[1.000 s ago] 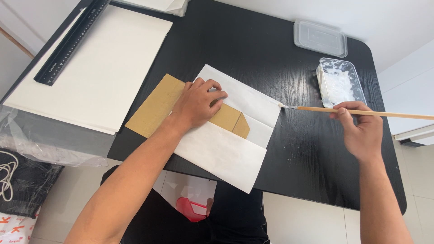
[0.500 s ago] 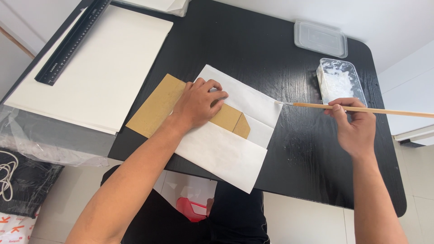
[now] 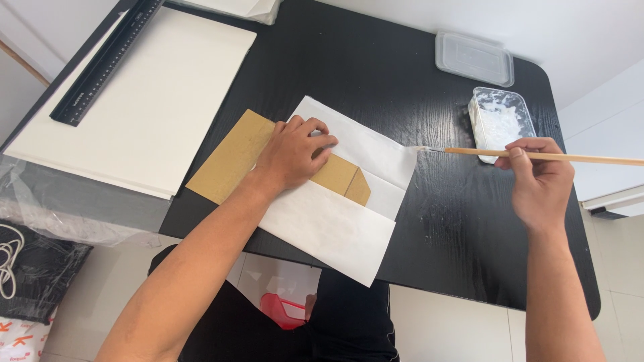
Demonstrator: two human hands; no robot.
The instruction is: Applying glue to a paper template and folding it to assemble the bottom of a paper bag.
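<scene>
My left hand (image 3: 293,151) presses flat on a brown cardboard piece (image 3: 235,157) that lies across a white sheet of paper (image 3: 335,214) on the black table (image 3: 376,74). My right hand (image 3: 539,181) grips a long wooden brush (image 3: 537,156). The brush's bristle tip (image 3: 421,149) rests at the right edge of the white paper. A clear tub of white paste (image 3: 502,124) stands just behind my right hand.
A clear plastic lid (image 3: 474,58) lies at the back right. A large white board (image 3: 144,100) with a black ruler (image 3: 107,60) covers the left of the table. A red object (image 3: 285,312) lies on the floor below the front edge.
My right hand has carried the brush leftward, from near the paste tub until its tip reaches the paper's right edge. My left hand has stayed on the cardboard.
</scene>
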